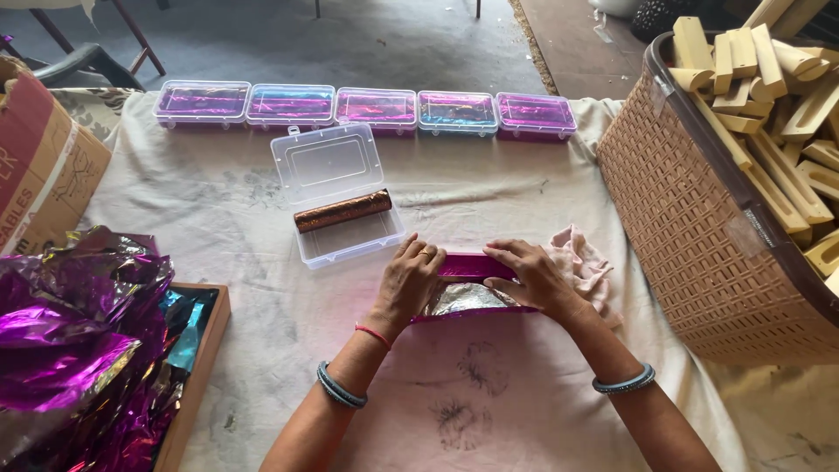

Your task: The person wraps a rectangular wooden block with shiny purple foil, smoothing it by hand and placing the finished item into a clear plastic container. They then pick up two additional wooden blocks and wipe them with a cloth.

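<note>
Both hands press a magenta foil sheet (472, 267) around a long block near the middle of the cloth-covered table (489, 402). The left hand (409, 281) and right hand (533, 275) each clamp an end, fingers curled over the top (the foil's silvery underside shows, crinkled, between them). Just left and farther off lies an open clear plastic box (336, 197) holding a copper-foil roll (343, 211). Five closed boxes (367, 110) line the far edge; a woven basket of wooden blocks (699, 218) stands right.

Five shut clear plastic boxes (365, 110) line the far edge, foil inside; an open one (336, 194) holds a copper roll (343, 211); brown printed carton (39, 153) far left.
</note>
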